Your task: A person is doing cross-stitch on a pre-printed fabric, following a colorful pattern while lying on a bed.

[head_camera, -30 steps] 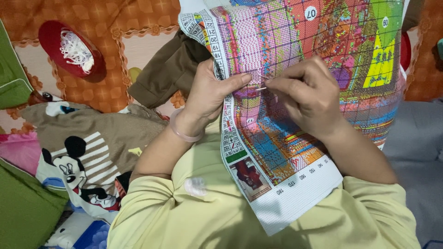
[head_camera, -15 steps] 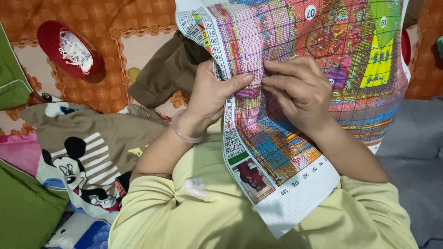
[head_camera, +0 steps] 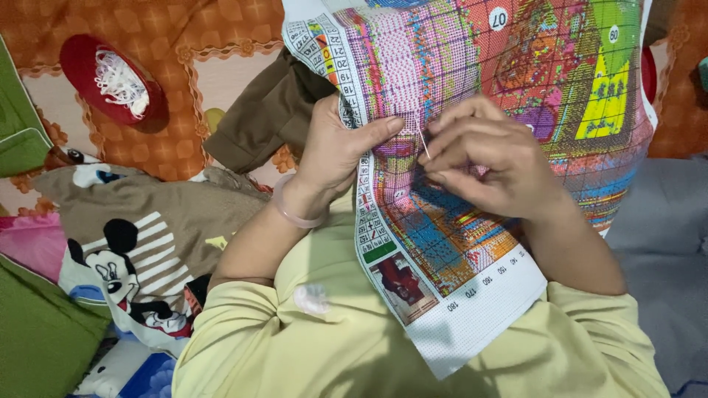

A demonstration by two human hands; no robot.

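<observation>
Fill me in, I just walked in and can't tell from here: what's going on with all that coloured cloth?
A person in a yellow top is stitching a cross-stitch canvas printed with a bright colour grid. The left hand grips the canvas edge, thumb on top, bunching it. The right hand pinches a thin needle at the cloth. Off to the side lie a red dish holding white thread and a cartoon-mouse cushion.
</observation>
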